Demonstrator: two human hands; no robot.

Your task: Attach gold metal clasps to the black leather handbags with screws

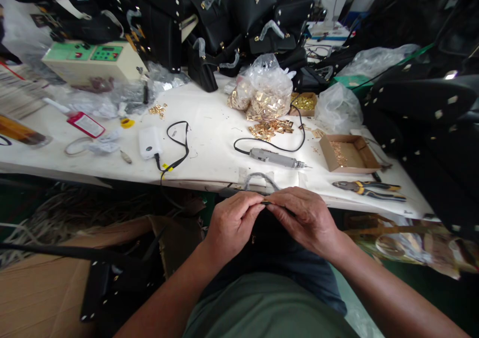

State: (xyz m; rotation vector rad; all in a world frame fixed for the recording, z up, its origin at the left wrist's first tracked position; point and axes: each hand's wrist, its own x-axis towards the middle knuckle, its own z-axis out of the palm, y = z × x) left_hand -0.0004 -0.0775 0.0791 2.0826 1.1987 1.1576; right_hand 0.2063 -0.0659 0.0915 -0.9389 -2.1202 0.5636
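Note:
My left hand (231, 223) and my right hand (304, 217) meet just below the front edge of the white table (209, 128), over my lap. Both pinch a small gold metal fitting (266, 202) joined to a dark strap between their fingertips. The fingers of both hands are closed on it. A grey electric screwdriver (277, 159) with a black cord lies on the table just beyond my hands.
Pliers (368, 188) lie at the right front edge beside a cardboard box of gold parts (349, 154). A plastic bag of gold fittings (265, 92) and loose ones sit mid-table. Black handbags (224, 13) pile at the back. A white adapter (149, 142) and a control box (90, 58) stand left.

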